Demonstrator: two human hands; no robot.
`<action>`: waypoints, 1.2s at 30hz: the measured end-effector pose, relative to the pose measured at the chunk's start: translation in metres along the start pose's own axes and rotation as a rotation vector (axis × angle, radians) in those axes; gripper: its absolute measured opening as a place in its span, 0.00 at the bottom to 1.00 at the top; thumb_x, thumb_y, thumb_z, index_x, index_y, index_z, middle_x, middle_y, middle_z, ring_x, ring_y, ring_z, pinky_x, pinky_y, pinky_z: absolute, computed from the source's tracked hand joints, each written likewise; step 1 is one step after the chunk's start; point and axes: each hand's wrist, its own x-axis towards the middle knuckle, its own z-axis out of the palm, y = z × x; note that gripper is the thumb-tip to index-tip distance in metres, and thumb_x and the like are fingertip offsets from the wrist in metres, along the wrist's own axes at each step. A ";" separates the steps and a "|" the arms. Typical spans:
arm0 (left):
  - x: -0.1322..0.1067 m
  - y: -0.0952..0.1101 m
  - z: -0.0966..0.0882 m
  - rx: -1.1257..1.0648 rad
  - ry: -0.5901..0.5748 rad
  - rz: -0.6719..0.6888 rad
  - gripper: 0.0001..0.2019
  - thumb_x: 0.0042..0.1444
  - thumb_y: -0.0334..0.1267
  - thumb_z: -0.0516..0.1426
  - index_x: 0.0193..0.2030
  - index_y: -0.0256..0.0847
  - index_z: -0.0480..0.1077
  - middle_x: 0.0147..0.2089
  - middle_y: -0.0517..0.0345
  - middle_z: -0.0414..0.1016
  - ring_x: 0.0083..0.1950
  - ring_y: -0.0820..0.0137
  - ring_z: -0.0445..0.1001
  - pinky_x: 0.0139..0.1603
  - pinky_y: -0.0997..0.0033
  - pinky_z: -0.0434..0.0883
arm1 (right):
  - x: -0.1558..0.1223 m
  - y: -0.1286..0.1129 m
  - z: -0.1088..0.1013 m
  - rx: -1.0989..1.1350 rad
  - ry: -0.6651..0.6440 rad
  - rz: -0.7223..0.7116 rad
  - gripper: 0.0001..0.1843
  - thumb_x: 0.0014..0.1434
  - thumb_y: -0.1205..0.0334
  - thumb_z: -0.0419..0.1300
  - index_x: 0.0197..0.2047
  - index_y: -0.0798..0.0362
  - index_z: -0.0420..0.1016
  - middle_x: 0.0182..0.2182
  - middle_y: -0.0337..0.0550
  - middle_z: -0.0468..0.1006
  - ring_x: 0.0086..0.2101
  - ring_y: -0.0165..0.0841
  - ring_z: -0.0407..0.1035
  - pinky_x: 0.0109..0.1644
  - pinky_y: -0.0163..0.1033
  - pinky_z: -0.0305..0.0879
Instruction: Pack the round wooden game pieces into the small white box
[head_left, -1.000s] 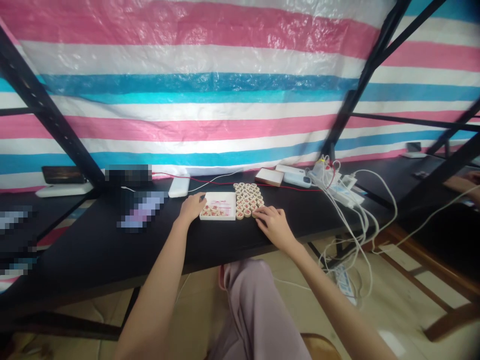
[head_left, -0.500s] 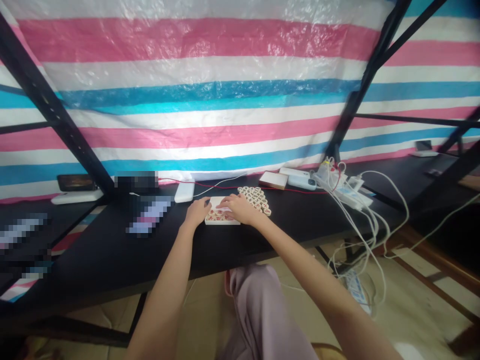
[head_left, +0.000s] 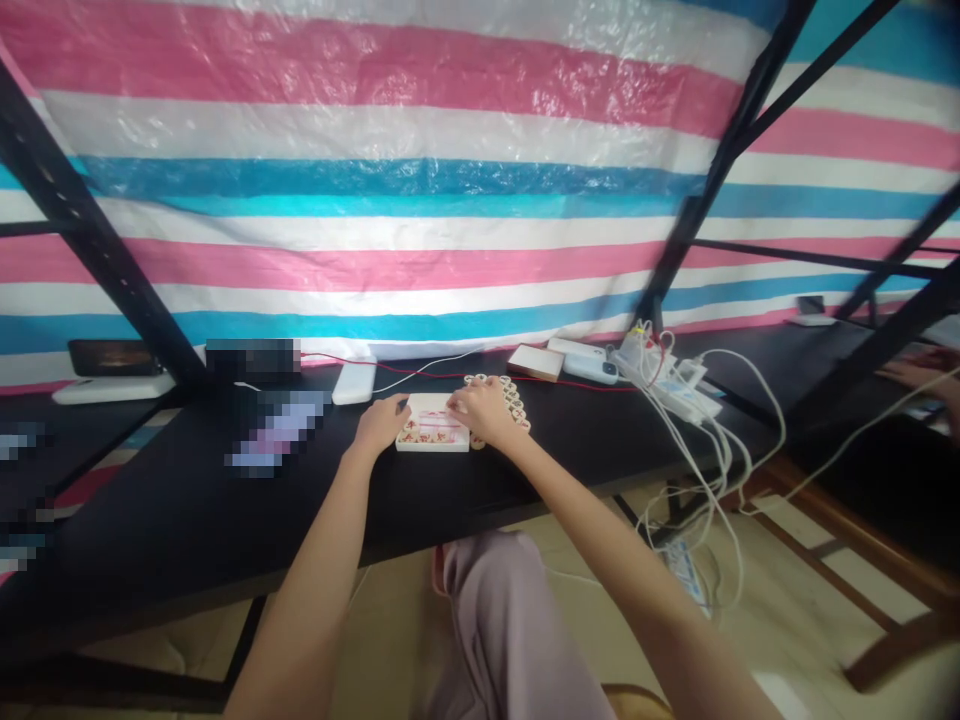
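Observation:
A white box lies on the black table in front of me, with a row of red-marked Chinese chess pieces along its near side. Behind that row inside it I see something pale with pink lines. My left hand rests against the box's left side, thumb at the rim and fingers curled around the edge. At the box's right side my right hand reaches over a flat cluster of round chess pieces, fingers apart and thumb near the rim. It hides part of the cluster.
Behind the box lie a white power bank, a small box and a red cable. White cables tangle around a power strip at right and hang off the table. Another person's hand shows at the far right.
My right hand has moved from over the box to the right, over the cluster of pieces. My left hand stays at the box's left side. The view has shifted slightly right.

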 end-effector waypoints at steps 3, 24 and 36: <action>0.001 0.000 0.000 0.000 -0.011 -0.009 0.21 0.56 0.41 0.46 0.56 0.43 0.65 0.37 0.54 0.76 0.40 0.64 0.72 0.37 0.72 0.65 | -0.030 0.007 -0.015 0.073 0.235 0.138 0.14 0.62 0.53 0.49 0.41 0.50 0.72 0.39 0.44 0.76 0.41 0.35 0.64 0.46 0.42 0.43; -0.001 -0.002 0.001 -0.027 0.001 -0.002 0.21 0.56 0.41 0.46 0.56 0.42 0.65 0.38 0.53 0.75 0.40 0.64 0.72 0.37 0.71 0.64 | -0.120 0.018 -0.021 -0.017 0.241 0.198 0.13 0.62 0.60 0.49 0.46 0.45 0.72 0.48 0.45 0.72 0.46 0.37 0.61 0.45 0.43 0.49; -0.031 -0.012 -0.001 -0.091 0.088 -0.036 0.19 0.56 0.39 0.47 0.53 0.43 0.67 0.36 0.55 0.75 0.37 0.66 0.72 0.35 0.72 0.63 | -0.026 -0.055 -0.015 0.082 -0.265 -0.172 0.15 0.62 0.55 0.50 0.44 0.46 0.76 0.40 0.44 0.77 0.41 0.37 0.68 0.45 0.41 0.53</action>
